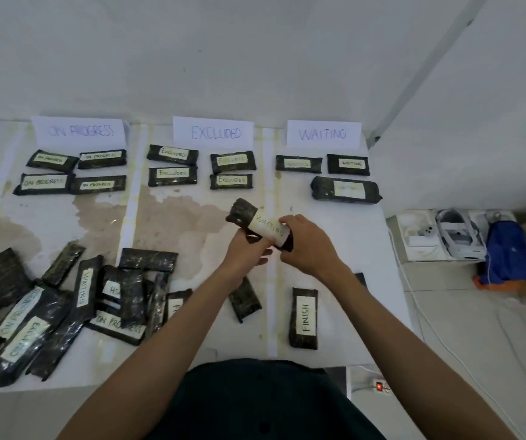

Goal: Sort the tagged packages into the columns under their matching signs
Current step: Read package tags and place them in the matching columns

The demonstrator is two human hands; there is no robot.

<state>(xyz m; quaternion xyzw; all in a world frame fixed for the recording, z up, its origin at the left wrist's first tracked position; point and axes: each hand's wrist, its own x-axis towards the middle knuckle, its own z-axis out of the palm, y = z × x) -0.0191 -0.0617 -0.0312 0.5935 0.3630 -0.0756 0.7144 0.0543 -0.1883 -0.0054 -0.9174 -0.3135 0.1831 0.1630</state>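
Observation:
Both hands hold one black package tagged WAITING [249,214] above the table's middle. My left hand [245,254] grips it from below, my right hand [306,246] from the right end. Paper signs stand at the back: ON PROGRESS [79,132], EXCLUDED [213,133], WAITING [323,134]. Sorted packages lie under each sign, three under WAITING, including a large one [345,189]. A heap of unsorted packages [64,306] lies at the near left. A FINISH package [304,317] lies alone near the front edge.
Another black package [245,300] lies partly under my left forearm. White tape strips [272,281] divide the table into columns. On the floor to the right are a white headset box [430,236], a blue bag [506,255], cables and a power strip [380,386].

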